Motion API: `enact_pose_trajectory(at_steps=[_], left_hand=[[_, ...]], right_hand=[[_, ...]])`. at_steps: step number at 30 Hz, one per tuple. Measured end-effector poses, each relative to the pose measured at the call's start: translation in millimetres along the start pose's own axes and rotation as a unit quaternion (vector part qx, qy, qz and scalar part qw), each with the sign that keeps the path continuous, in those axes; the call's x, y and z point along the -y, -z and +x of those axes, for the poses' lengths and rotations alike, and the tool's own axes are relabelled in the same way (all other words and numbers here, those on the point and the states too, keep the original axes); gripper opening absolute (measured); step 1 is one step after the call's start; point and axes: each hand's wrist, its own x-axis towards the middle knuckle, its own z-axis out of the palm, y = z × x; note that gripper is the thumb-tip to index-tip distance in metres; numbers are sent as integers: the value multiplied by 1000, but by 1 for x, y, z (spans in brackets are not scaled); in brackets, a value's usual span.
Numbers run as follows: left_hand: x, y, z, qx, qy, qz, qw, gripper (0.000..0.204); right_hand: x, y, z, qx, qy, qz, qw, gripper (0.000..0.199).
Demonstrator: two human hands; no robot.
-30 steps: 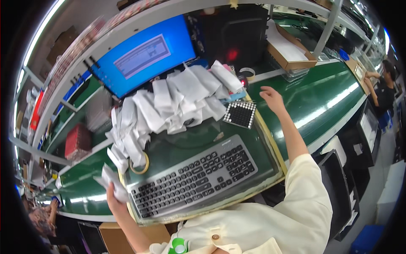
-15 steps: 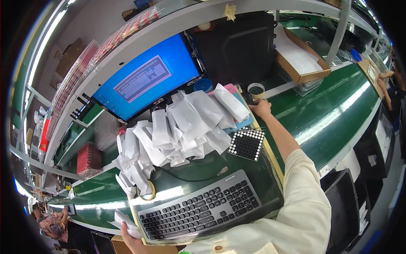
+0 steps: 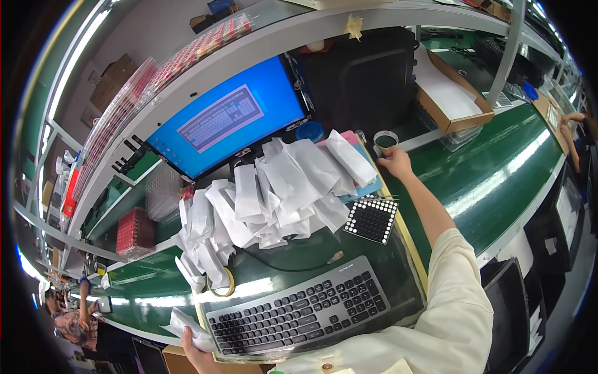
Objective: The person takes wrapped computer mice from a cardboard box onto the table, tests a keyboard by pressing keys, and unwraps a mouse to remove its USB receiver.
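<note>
At the lower left my left hand (image 3: 197, 350) is closed on a folded white paper sleeve (image 3: 187, 328), beside the left end of a grey keyboard with black keys (image 3: 299, 311). My right hand (image 3: 397, 164) reaches to the far right edge of the work mat with its fingers drawn together. Just beyond them is a round, pale-rimmed thing with a dark inside (image 3: 385, 139), either a cup or a tape roll. What the fingertips hold is hidden. A heap of white paper sleeves (image 3: 280, 181) lies behind the keyboard, and a black tray with white round pieces (image 3: 372, 219) sits beside it.
Behind the heap stands a monitor (image 3: 224, 118) showing a keyboard diagram. A cable (image 3: 286, 268) and a yellow tape ring (image 3: 222, 283) lie near the keyboard. A cardboard box (image 3: 455, 106) is at back right, red trays (image 3: 135, 234) at left. Other people work at both sides.
The view has shifted slightly, so the bench appears lower and further right. My right hand stays beside the round thing, which shows more of its dark inside. My left hand keeps the paper sleeve.
</note>
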Motion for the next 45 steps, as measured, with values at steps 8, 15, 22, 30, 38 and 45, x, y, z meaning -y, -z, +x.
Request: enact_pose_trajectory(at_steps=[8,15,22,30,38,45], left_hand=[[5,4,3,-27,3,-9,1000,32],[8,16,5,-38,-5,-7,999,34],[13,13,12,-32,-7,-5,999,37],[13,16,10,-23,-13,14,1000,32],[12,19,6,-19,-40,18,999,40],[12,22,4,-32,-45,20,998,39]], right_hand=[[-13,-17,11,79,41,-17,996,61],[-11,-28,11,129,-88,87,984,66],[-29,-40,27,155,-93,202,962,58],[-10,-32,13,245,-213,375,869,49],[-7,-31,6,181,-158,415,878,47],[13,13,20,5,17,455,890,51]])
